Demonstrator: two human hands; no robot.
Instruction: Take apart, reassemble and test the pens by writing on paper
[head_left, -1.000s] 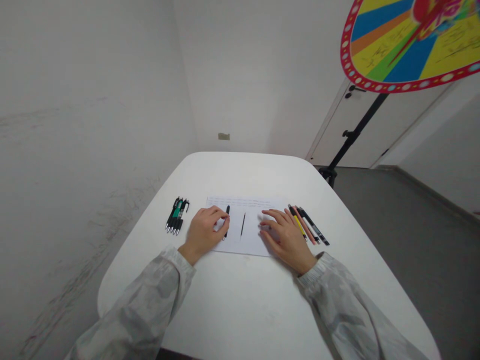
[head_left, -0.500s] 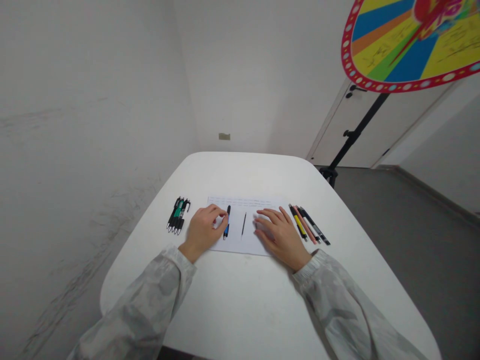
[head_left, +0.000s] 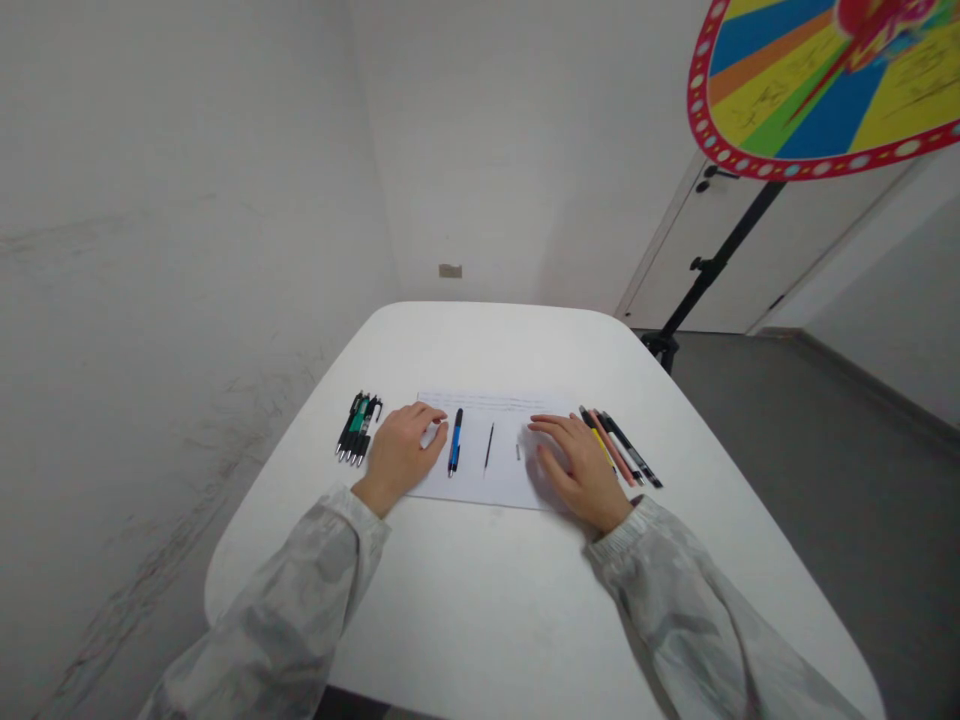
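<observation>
In my head view, since half a second earlier the left hand [head_left: 405,450] had shifted left off the blue pen [head_left: 455,445], and the right hand [head_left: 581,468] rightward, baring a small grey piece [head_left: 517,452]. I saw the left grip loosely curled, tips slightly parted, and the right spread. Pen, thin black rod [head_left: 489,446] and grey piece lay apart on the paper [head_left: 469,489] between them.

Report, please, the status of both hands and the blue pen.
Left hand open, beside blue pen; right hand open, beside tiny piece. Blue pen flat on paper, nothing across it. Thin dark stick between pen and tiny piece.
</observation>
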